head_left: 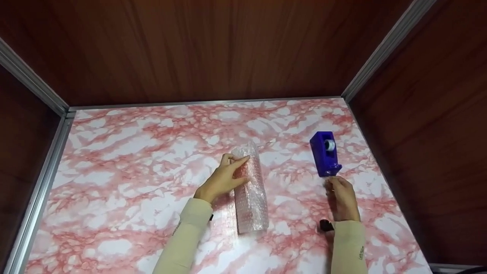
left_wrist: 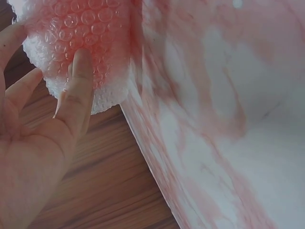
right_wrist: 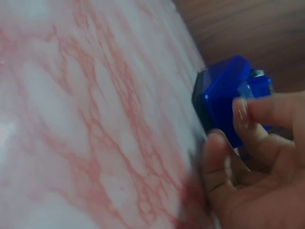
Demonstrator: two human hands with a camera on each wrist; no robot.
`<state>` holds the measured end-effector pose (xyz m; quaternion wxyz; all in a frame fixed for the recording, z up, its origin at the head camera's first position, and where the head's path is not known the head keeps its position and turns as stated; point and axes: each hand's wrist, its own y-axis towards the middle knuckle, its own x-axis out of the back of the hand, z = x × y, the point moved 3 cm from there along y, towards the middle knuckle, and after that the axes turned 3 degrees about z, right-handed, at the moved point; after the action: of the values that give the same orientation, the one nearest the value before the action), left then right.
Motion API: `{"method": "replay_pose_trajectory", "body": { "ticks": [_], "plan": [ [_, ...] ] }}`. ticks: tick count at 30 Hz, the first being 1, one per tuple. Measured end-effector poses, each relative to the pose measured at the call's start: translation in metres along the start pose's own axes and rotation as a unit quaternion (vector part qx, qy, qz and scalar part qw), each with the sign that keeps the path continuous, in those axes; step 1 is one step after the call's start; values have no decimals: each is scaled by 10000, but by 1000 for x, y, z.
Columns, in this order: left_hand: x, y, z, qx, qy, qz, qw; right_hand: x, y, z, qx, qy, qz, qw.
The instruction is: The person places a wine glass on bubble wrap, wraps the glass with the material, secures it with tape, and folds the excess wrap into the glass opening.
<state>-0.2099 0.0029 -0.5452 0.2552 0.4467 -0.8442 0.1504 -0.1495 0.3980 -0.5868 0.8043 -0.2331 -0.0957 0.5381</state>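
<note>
A rolled piece of clear bubble wrap (head_left: pixel 252 205) lies lengthwise on the table. Across its upper half rests my left hand (head_left: pixel 222 179), thumb and fingers spread and mostly straight against the wrap. In the left wrist view, the fingertips press on the bubbles (left_wrist: pixel 88 19). At the right stands a blue tape dispenser (head_left: pixel 321 152) with a small white-cored tape roll (head_left: pixel 330 145) in it. My right hand (head_left: pixel 344 198) is at the dispenser's near end. Its curled fingers pinch a strip of clear tape (right_wrist: pixel 243 107), seen as a shiny band at the fingertip in the right wrist view.
The table (head_left: pixel 133 190) has a red-and-white marbled top. Dark wood-grain panels (head_left: pixel 190 49) stand behind it and at both sides, with metal rails (head_left: pixel 384 49) at the corners. The dispenser stands near the table's right edge.
</note>
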Motion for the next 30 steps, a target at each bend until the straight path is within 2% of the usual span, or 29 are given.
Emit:
{"method": "replay_pose_trajectory", "body": {
  "ticks": [2,4,7,12,15,19,21,23,30],
  "plan": [
    [1,0,-1,-8,2,25,10000,-6,-2,2,264,-590,270,9975],
    [2,0,-1,-16,0,58,10000,-13,-4,4,630,-1159,457,9902],
    [2,0,-1,33,38,127,9999,-27,-8,8,1248,-2131,683,9666],
    [1,1,-2,74,1,108,9999,-64,-19,17,2124,-2611,1474,9300],
    [1,2,-3,74,-31,86,9999,-89,-24,26,2655,-3013,1856,8968],
    [1,3,-4,33,92,23,9999,-117,-27,37,3228,-3704,2150,8440],
    [1,3,-5,-13,169,-16,9999,-129,-29,41,3387,-3942,2266,8237],
    [0,4,-5,-53,189,-54,9998,-141,-31,44,3444,-4103,2418,8091],
    [0,6,-6,-124,186,-120,9997,-179,-36,49,3420,-4520,2898,7712]
  ]
}}
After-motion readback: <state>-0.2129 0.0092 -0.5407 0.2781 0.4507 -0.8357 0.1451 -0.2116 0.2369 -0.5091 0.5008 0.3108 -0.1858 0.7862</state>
